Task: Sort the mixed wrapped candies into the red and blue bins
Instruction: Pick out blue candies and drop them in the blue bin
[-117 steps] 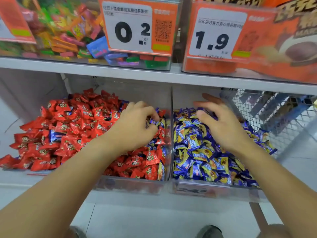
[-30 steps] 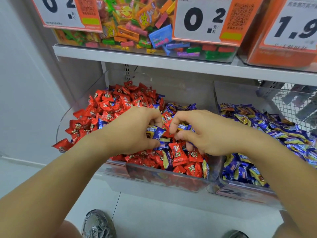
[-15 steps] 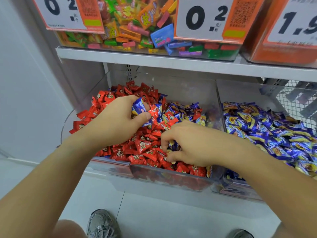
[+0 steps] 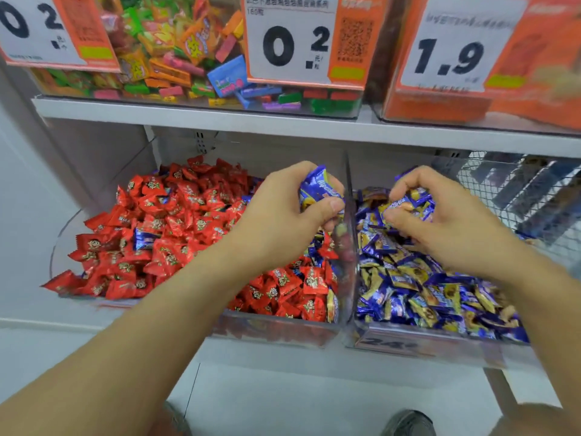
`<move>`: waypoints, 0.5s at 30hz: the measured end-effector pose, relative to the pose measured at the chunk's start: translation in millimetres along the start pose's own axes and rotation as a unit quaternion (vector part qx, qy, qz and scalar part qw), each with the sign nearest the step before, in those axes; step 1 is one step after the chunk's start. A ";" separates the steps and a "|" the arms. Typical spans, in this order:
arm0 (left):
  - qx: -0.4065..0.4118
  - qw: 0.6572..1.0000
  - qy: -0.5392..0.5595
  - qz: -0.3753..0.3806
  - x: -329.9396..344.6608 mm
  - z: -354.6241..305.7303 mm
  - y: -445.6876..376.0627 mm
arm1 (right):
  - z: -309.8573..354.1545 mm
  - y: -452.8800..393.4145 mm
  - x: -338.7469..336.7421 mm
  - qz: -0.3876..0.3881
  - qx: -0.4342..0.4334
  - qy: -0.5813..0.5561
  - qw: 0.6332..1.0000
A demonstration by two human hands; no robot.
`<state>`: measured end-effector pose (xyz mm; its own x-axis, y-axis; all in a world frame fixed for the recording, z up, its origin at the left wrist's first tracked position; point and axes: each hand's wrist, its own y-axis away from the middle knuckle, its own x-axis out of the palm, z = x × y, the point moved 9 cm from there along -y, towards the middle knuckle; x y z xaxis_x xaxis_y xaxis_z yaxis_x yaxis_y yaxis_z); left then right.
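The left hand is raised over the right end of the red bin, close beside the clear divider, with thumb and curled fingers closed on a small clutch of blue wrapped candies; its grip is tight enough that only the wrapper ends show above the thumb. The right hand is already across the divider and low over the blue bin, fingers curled in a pinch on a few more blue-and-yellow pieces, which touch or nearly touch the heap beneath; whether that grip has begun to loosen cannot be told. Judged from how the heaps lie, the sorting is well advanced but not done. The blue bin holds what looks like only blue candy, while the red candies fill most of their own bin. Strays remain there: one blue wrapper sits plainly among the red toward the left, and a scatter of blue pieces lies under and just beyond the left hand, against the divider. What is left, then, is to carry the left hand's load over the divider and pick out those remaining blue pieces. On the shelf above stand tubs of mixed sweets behind price cards.
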<state>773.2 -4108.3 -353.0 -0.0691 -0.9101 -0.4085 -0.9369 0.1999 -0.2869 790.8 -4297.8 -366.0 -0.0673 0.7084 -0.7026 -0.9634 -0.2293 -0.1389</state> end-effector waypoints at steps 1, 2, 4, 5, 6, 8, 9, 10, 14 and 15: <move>0.006 1.000 0.006 0.002 11.3 -4.6 -5.4 | -7.1 -0.3 -3.5 -0.016 0.008 0.007 1.000; 0.011 1.000 0.010 0.004 23.0 -8.2 -10.9 | -12.4 -1.1 -6.2 -0.033 0.018 0.015 0.999; 0.024 1.000 -0.007 0.002 44.5 -11.3 -21.4 | -21.0 -4.3 -9.8 -0.055 0.030 0.020 0.998; 0.031 0.999 -0.032 0.001 54.2 -11.2 -25.8 | -24.3 -5.6 -10.8 -0.059 0.030 0.012 0.998; 0.036 0.997 -0.064 0.003 62.7 -10.3 -29.5 | -26.2 -6.1 -11.9 -0.057 0.028 0.006 0.998; 0.048 0.992 -0.118 0.022 76.6 -9.7 -32.2 | -29.6 -6.7 -13.3 -0.037 0.016 0.001 0.999; 0.059 0.988 -0.137 0.036 80.8 -10.6 -31.8 | -31.8 -6.7 -14.1 -0.026 0.016 -0.002 1.000; 0.071 0.985 -0.150 0.046 81.4 -11.9 -30.5 | -34.1 -7.9 -15.0 -0.017 0.018 -0.007 1.000; 0.069 0.986 -0.153 0.000 45.2 1.3 -27.4 | -31.5 -14.1 -14.6 0.012 -0.005 0.016 1.000; 0.053 0.983 -0.174 -0.007 33.3 12.1 -27.1 | -27.8 -13.2 -8.5 0.036 -0.011 0.033 0.999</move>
<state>800.4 -4139.6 -369.3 0.0829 -0.7377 -0.6700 -0.8945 0.2413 -0.3763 811.2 -4319.3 -377.7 -0.1173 0.6436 -0.7563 -0.9508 -0.2928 -0.1017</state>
